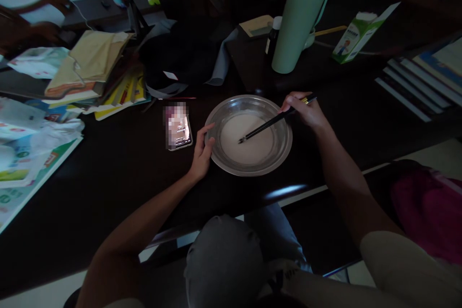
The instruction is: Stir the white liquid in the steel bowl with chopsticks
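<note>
A shiny metal bowl (281, 154) holding pale white liquid (249, 142) sits on the dark table in front of me. My right hand (306, 111) is closed on a pair of black chopsticks (267, 125) whose tips dip into the liquid near the bowl's middle. My left hand (201, 153) rests against the bowl's left rim, fingers curved around its edge. A lit phone (178, 126) lies flat just left of the bowl, close to my left hand.
A tall pale green bottle (298, 19) stands behind the bowl, with a small dark bottle (273, 36) and a green-white carton (355, 33) nearby. Books (422, 77) lie at right. Papers, bags and envelopes (86, 65) crowd the left. My knee (224, 255) is below the table edge.
</note>
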`<control>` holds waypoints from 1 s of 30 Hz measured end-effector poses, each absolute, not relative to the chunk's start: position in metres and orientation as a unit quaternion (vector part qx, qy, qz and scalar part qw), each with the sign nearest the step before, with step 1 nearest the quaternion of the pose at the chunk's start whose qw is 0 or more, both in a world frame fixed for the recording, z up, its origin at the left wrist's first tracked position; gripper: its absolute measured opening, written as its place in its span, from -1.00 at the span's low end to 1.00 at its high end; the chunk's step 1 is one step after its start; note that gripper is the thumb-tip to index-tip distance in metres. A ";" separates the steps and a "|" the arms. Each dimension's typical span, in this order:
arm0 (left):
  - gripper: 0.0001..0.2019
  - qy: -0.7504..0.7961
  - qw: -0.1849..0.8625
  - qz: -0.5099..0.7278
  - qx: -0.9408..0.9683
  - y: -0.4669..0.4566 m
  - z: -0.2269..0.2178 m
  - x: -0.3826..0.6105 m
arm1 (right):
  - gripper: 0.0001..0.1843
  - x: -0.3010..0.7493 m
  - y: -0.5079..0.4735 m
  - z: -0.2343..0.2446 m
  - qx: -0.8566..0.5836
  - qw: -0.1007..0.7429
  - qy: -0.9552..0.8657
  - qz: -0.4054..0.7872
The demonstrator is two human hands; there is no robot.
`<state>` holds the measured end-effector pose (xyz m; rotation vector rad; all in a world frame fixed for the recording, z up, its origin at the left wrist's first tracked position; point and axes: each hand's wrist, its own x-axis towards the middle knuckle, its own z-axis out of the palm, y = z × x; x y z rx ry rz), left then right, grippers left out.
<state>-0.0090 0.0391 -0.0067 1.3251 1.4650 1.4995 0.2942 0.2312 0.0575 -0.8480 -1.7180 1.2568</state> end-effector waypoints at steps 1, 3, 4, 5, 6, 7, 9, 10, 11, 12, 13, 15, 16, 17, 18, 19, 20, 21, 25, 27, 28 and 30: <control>-0.47 0.558 0.326 0.573 0.504 0.039 -0.007 -0.009 | -0.38 0.296 0.233 0.058 -0.340 0.429 -0.675 0.495; -0.47 0.556 0.330 0.574 0.502 0.039 -0.007 -0.009 | -0.36 0.298 0.234 0.058 -0.339 0.456 -0.657 0.495; -0.47 0.556 0.331 0.573 0.503 0.039 -0.007 -0.009 | -0.35 0.299 0.235 0.059 -0.336 0.459 -0.652 0.501; -0.47 0.556 0.331 0.572 0.504 0.039 -0.006 -0.009 | -0.33 0.299 0.234 0.059 -0.332 0.455 -0.652 0.508; -0.47 0.557 0.329 0.570 0.506 0.039 -0.006 -0.009 | -0.33 0.298 0.233 0.059 -0.327 0.444 -0.656 0.515; -0.47 0.558 0.327 0.570 0.507 0.039 -0.006 -0.009 | -0.33 0.297 0.231 0.059 -0.323 0.428 -0.664 0.521; -0.48 0.557 0.327 0.570 0.508 0.040 -0.005 -0.009 | -0.34 0.294 0.229 0.060 -0.317 0.400 -0.680 0.527; -0.48 0.556 0.327 0.570 0.508 0.040 -0.006 -0.009 | -0.35 0.293 0.228 0.060 -0.315 0.392 -0.684 0.528; -0.48 0.555 0.328 0.571 0.508 0.040 -0.006 -0.010 | -0.35 0.293 0.228 0.060 -0.316 0.390 -0.686 0.527; -0.48 0.554 0.328 0.571 0.509 0.040 -0.006 -0.010 | -0.36 0.293 0.228 0.061 -0.318 0.393 -0.686 0.524; -0.48 0.553 0.328 0.570 0.511 0.040 -0.007 -0.010 | -0.36 0.294 0.229 0.061 -0.321 0.400 -0.683 0.520; -0.48 0.553 0.328 0.570 0.512 0.039 -0.008 -0.010 | -0.35 0.296 0.231 0.061 -0.330 0.419 -0.674 0.511; -0.48 0.552 0.328 0.570 0.512 0.039 -0.008 -0.010 | -0.35 0.297 0.232 0.061 -0.333 0.427 -0.670 0.508; -0.49 0.551 0.329 0.571 0.512 0.039 -0.009 -0.010 | -0.34 0.297 0.232 0.060 -0.332 0.432 -0.667 0.509; -0.49 0.551 0.331 0.571 0.511 0.039 -0.009 -0.010 | -0.34 0.297 0.231 0.060 -0.329 0.432 -0.665 0.512; -0.49 0.551 0.331 0.571 0.510 0.039 -0.009 -0.010 | -0.34 0.296 0.231 0.060 -0.325 0.429 -0.665 0.518; -0.50 0.551 0.331 0.571 0.511 0.039 -0.009 -0.010 | -0.34 0.295 0.230 0.059 -0.321 0.422 -0.666 0.525; -0.49 0.552 0.329 0.571 0.512 0.040 -0.009 -0.010 | -0.34 0.293 0.229 0.058 -0.317 0.415 -0.668 0.530; -0.47 0.553 0.325 0.572 0.511 0.040 -0.007 -0.010 | -0.34 0.290 0.226 0.058 -0.320 0.407 -0.666 0.537; -0.47 0.555 0.330 0.571 0.507 0.039 -0.005 -0.009 | -0.34 0.291 0.227 0.058 -0.325 0.412 -0.658 0.540; -0.48 0.557 0.332 0.569 0.505 0.038 -0.004 -0.009 | -0.34 0.293 0.228 0.058 -0.327 0.416 -0.653 0.542; -0.52 0.560 0.339 0.565 0.502 0.037 -0.001 -0.010 | -0.35 0.296 0.230 0.059 -0.331 0.426 -0.641 0.545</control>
